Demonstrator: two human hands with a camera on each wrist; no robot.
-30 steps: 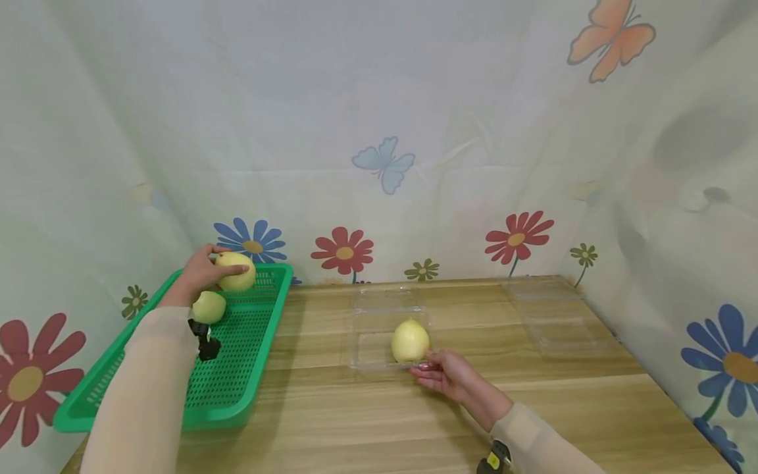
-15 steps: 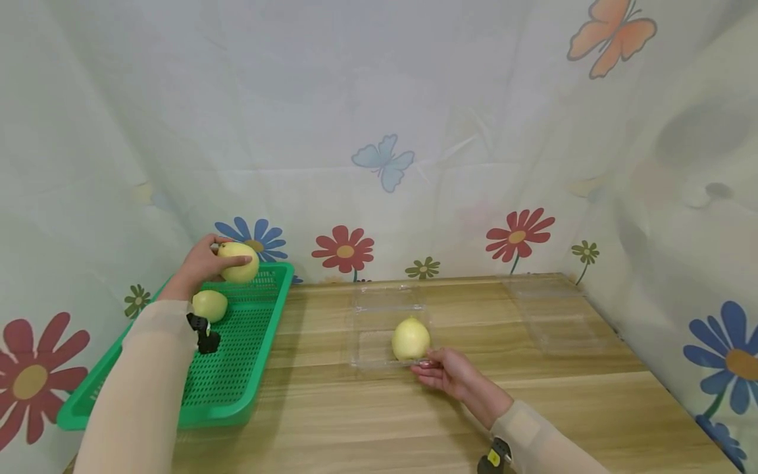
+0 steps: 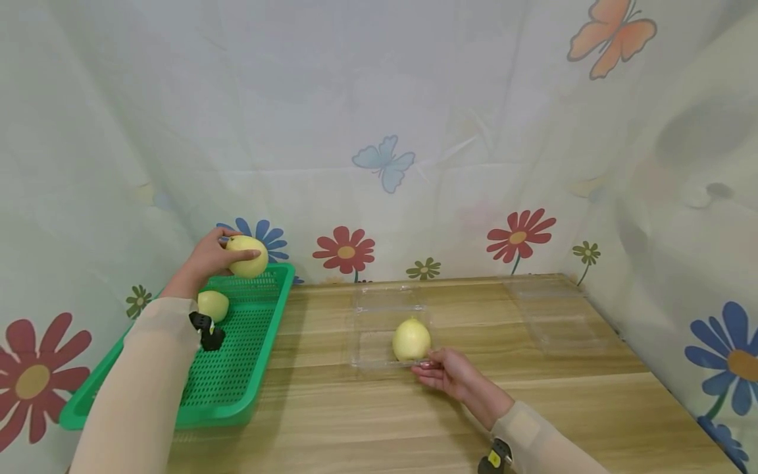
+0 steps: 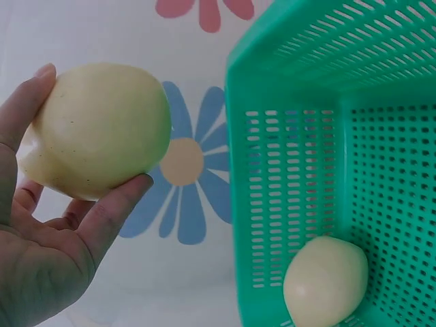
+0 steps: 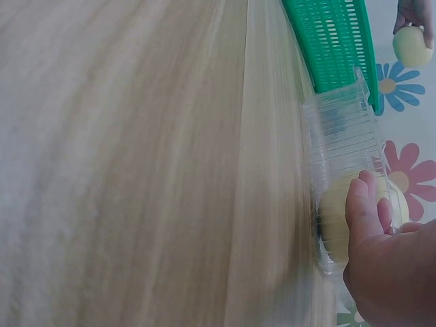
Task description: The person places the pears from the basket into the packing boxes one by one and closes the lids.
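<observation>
My left hand grips a round, pale yellow pear above the far end of the green basket. In the left wrist view, its fingers and thumb hold the pear from the sides. Another pear lies in the basket, below the left hand; my forearm hides part of the basket. At the middle of the table stands a clear plastic box with a pear in its right front part. My right hand pinches the box's near edge at the right, beside that pear.
A second clear plastic box sits at the table's right rear. Behind the wooden table hangs a curtain printed with flowers and butterflies, which also encloses both sides.
My left hand has lifted the pear a little higher and carried it slightly right, away from the pear in the basket. The right hand and the box stay where they were.
</observation>
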